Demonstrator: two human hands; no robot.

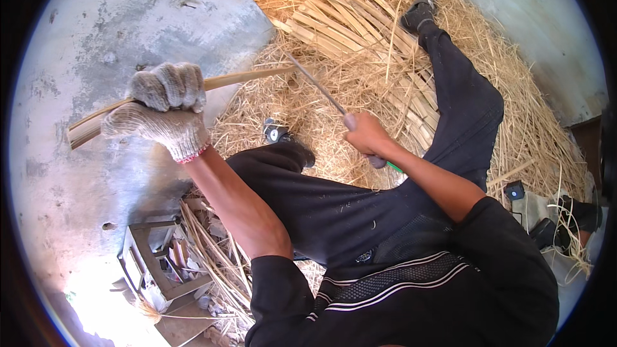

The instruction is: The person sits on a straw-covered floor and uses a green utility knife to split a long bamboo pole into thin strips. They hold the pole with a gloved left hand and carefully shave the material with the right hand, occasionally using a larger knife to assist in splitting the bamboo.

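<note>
My left hand (164,106), in a pale knitted work glove, is closed around a flat split bamboo strip (247,77). The strip's broad cut end juts out to the left of the fist, and its thin end points right, over the shavings. In my bare right hand (369,135) is a knife, its grey handle wrapped by my fingers. The narrow knife blade (318,87) slants up and left, its tip close to the strip's thin end; whether they touch I cannot tell. A bit of green (394,166) shows below the fist.
Bamboo shavings (514,109) cover the floor between and beyond my outstretched legs. Several split strips (347,19) lie piled near my right foot. A worn grey wall (83,45) rises at left; below it stands a small wooden frame (151,250) beside loose strips (212,244).
</note>
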